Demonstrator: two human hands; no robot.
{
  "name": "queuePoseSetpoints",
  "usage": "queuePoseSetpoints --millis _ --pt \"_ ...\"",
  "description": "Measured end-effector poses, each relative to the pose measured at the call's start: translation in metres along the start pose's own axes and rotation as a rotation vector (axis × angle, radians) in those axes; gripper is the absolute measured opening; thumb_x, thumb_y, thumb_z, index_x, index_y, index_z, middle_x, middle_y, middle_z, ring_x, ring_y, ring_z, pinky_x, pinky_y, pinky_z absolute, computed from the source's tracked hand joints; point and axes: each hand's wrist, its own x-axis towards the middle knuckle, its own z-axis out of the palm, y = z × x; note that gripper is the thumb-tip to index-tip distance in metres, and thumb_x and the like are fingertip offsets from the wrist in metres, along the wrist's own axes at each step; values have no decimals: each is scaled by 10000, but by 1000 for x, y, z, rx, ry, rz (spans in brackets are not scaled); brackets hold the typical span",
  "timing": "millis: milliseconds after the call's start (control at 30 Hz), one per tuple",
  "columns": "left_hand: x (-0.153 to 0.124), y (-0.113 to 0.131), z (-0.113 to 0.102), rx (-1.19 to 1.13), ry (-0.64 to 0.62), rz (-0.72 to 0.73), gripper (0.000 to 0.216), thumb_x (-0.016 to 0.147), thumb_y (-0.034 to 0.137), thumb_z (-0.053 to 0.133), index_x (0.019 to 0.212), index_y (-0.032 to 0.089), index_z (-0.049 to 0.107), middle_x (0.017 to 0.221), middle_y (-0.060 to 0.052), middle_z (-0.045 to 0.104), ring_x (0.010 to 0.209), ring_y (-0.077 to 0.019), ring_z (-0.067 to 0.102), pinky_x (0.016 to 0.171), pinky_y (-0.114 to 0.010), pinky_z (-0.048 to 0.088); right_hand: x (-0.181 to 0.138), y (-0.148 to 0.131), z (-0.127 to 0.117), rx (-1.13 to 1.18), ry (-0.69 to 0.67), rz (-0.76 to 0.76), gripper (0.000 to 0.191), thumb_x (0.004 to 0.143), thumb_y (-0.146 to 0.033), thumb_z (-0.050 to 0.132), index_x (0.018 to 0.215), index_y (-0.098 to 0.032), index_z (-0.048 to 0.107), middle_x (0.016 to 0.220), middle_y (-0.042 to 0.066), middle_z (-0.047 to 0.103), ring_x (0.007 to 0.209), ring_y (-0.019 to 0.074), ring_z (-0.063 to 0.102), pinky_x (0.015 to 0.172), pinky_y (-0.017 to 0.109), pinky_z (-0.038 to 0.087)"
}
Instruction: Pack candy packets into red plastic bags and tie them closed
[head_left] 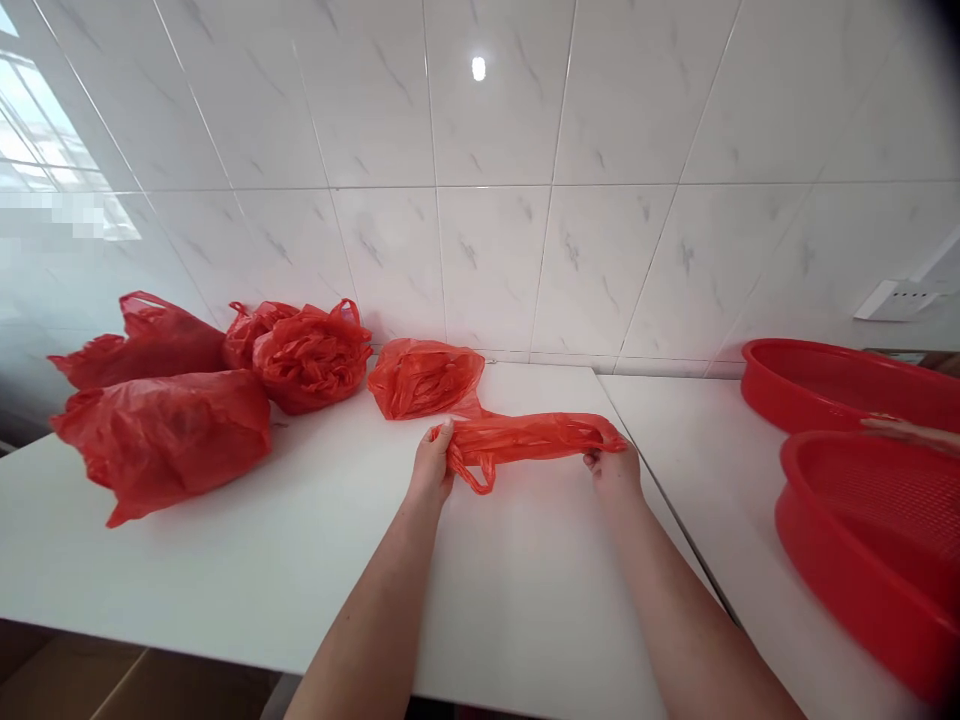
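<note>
A red plastic bag [532, 438] is stretched lengthwise between my two hands, just over the white table. My left hand [433, 462] pinches its left end, where a looped handle dangles. At the other end my right hand [616, 468] is closed on the gathered plastic, the fingers partly hidden under it. Just behind lies a crumpled red bag [427, 378]; whether it joins the stretched one I cannot tell. Farther left sits a bundle of crumpled red bags [311, 358], beside a full-looking red bag [165, 430] and another red bag [169, 340] behind it.
Two red plastic sieves [840, 500] stand on the right, one in front of the other. A seam divides the white table [510, 580] from the right-hand surface. Behind rises a tiled wall [495, 270] with a power strip [896, 300]. Cardboard [82, 675] shows below left.
</note>
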Motion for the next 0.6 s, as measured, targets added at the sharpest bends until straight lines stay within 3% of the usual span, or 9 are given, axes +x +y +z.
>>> queuePoseSetpoints --millis 67,167,267,333,467,533,600 --pt "-6 3 2 142 -132 74 415 651 322 777 969 166 560 858 -34 663 761 -153 645 728 -289 516 5 1 -4 -23 25 -7 103 609 -311 552 668 -230 530 550 -36 520 434 99 441 363 236 324" --pt "-11 4 2 317 -204 36 617 576 189 801 1117 203 504 851 -27 664 733 -174 645 685 -316 519 7 3 -7 -87 34 -20 150 632 -359 563 708 -233 536 535 -37 501 413 109 424 350 248 303" --pt "-9 1 0 350 -172 29 512 571 124 749 1038 173 546 795 -31 658 677 -175 630 620 -299 504 4 1 -9 -157 59 -49 236 636 -373 596 815 -228 547 589 -26 520 465 126 462 385 258 342" --pt "-4 -2 -2 255 -95 54 390 587 142 727 945 149 572 813 -49 662 714 -179 634 651 -301 503 -2 -5 -9 -214 120 -111 394 634 -355 626 992 -229 518 711 -9 554 571 141 518 459 262 406" --pt "4 -6 -5 93 51 71 306 641 236 702 893 150 552 854 -57 653 770 -173 631 708 -312 502 -24 -28 -6 -447 236 -472 731 675 -376 658 1302 -233 312 1069 86 532 816 187 569 641 310 490" --pt "6 -7 -4 61 89 88 294 652 248 689 887 158 538 846 -49 645 758 -162 625 704 -308 500 -40 -36 0 -538 268 -731 720 725 -364 629 1341 -213 288 1182 132 472 931 225 558 745 370 491" --pt "6 -9 -4 39 112 102 285 660 253 680 888 164 533 843 -43 642 752 -155 622 704 -302 499 -57 -36 8 -569 254 -965 596 769 -307 584 1305 -196 348 1164 140 475 1000 251 536 810 415 468"
